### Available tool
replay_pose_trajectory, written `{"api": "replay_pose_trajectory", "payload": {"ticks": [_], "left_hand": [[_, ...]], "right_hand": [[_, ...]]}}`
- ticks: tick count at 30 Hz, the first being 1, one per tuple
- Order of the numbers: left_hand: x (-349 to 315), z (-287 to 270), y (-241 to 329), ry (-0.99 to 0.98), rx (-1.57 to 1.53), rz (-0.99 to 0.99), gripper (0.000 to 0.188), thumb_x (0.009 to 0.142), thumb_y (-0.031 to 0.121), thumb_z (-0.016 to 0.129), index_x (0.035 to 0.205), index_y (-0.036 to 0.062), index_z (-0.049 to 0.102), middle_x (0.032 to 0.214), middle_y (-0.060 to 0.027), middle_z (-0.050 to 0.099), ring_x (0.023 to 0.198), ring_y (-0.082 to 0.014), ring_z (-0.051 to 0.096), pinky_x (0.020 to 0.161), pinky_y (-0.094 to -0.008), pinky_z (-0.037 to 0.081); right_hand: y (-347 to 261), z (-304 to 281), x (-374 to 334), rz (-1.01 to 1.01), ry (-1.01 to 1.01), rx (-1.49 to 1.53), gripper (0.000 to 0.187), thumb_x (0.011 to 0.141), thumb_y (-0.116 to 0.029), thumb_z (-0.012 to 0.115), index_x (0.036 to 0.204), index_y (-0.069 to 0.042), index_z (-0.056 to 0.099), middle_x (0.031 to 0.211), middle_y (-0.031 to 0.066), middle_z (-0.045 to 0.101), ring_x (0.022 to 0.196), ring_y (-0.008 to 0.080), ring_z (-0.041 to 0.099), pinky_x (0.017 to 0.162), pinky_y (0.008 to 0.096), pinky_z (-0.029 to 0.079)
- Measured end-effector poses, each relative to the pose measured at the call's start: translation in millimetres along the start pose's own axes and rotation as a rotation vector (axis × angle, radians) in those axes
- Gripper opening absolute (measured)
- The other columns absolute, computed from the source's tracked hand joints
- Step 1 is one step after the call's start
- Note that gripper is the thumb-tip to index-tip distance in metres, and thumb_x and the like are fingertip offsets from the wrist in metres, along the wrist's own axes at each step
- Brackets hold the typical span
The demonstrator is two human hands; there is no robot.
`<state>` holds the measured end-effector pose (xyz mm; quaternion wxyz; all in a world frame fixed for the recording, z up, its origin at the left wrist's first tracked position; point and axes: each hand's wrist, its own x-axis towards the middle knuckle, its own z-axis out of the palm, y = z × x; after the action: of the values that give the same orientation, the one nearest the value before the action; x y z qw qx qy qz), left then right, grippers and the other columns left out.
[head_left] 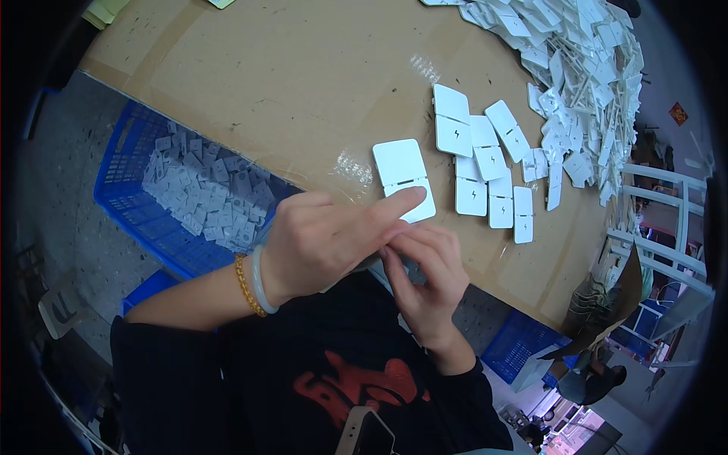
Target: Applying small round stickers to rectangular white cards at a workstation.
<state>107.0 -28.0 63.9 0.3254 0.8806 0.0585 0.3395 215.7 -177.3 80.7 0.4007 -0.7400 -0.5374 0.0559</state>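
Blue crate (125,189) of grey parts left of cardboard-covered table (303,83), left hand (326,239) and right hand (428,277) together, pinching a small grey part (371,263) at table edge, white hinged plate (406,178) just beyond, white plates heap (584,68) far right.

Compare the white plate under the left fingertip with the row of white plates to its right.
The single plate lies alone, its face blank but for a slot across the middle; the left hand touches its near end. The row plates lie overlapping, untouched, each with a small dark lightning mark. The single plate looks larger. Both are white, flat, round-cornered, and lie on the cardboard table.
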Motion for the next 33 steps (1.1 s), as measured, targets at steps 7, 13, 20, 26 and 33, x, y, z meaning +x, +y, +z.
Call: {"api": "replay_pose_trajectory", "payload": {"ticks": [7, 13, 20, 26, 33], "left_hand": [[1.0, 19.2, 5.2, 0.041, -0.065, -0.183, 0.042, 0.09, 0.014, 0.069, 0.13, 0.0075, 0.061, 0.063, -0.0048, 0.062, 0.044, -0.0159, 0.055, 0.043, -0.03, 0.043], [8.4, 19.6, 14.3, 0.041, -0.163, -0.344, 0.041, 0.093, 0.012, 0.066, 0.132, 0.0095, 0.057, 0.062, -0.0083, 0.06, 0.049, -0.021, 0.062, 0.046, -0.0325, 0.046], [9.5, 17.5, 17.9, 0.066, -0.254, -0.417, 0.038, 0.092, 0.001, 0.065, 0.129, 0.0052, 0.057, 0.054, -0.0048, 0.052, 0.046, -0.0061, 0.052, 0.046, -0.0242, 0.038], [12.0, 19.7, 18.1, 0.1, -0.253, -0.413, 0.036, 0.093, 0.0, 0.063, 0.129, 0.0053, 0.057, 0.053, -0.0041, 0.05, 0.046, -0.0062, 0.05, 0.045, -0.0237, 0.037], [15.3, 20.7, 16.2, 0.097, -0.29, -0.513, 0.034, 0.094, 0.0, 0.061, 0.128, 0.0046, 0.056, 0.054, -0.0043, 0.056, 0.048, -0.0063, 0.054, 0.047, -0.0229, 0.04]], "right_hand": [[2.1, 6.3, -14.8, -0.146, 0.164, -0.243, 0.037, 0.065, 0.008, 0.082, 0.099, -0.002, 0.075, 0.094, 0.009, 0.069, 0.084, 0.0253, 0.065, 0.071, 0.0328, 0.053], [6.7, 1.6, -17.3, -0.18, 0.165, -0.251, 0.038, 0.065, 0.008, 0.081, 0.101, -0.003, 0.075, 0.095, 0.0089, 0.069, 0.084, 0.0244, 0.065, 0.07, 0.0323, 0.052], [6.2, 1.4, -14.7, -0.021, 0.221, -0.221, 0.036, 0.067, 0.003, 0.082, 0.101, -0.004, 0.076, 0.094, 0.0063, 0.065, 0.082, 0.0228, 0.06, 0.07, 0.0311, 0.049], [0.0, 2.6, -13.2, -0.136, 0.201, -0.403, 0.037, 0.067, -0.001, 0.084, 0.103, -0.007, 0.077, 0.093, 0.0035, 0.064, 0.086, 0.0224, 0.056, 0.075, 0.0322, 0.046], [-7.7, -0.7, -18.7, -0.173, 0.144, -0.45, 0.039, 0.064, -0.008, 0.086, 0.102, -0.011, 0.078, 0.095, 0.0002, 0.064, 0.087, 0.0219, 0.055, 0.078, 0.0336, 0.04]]}}
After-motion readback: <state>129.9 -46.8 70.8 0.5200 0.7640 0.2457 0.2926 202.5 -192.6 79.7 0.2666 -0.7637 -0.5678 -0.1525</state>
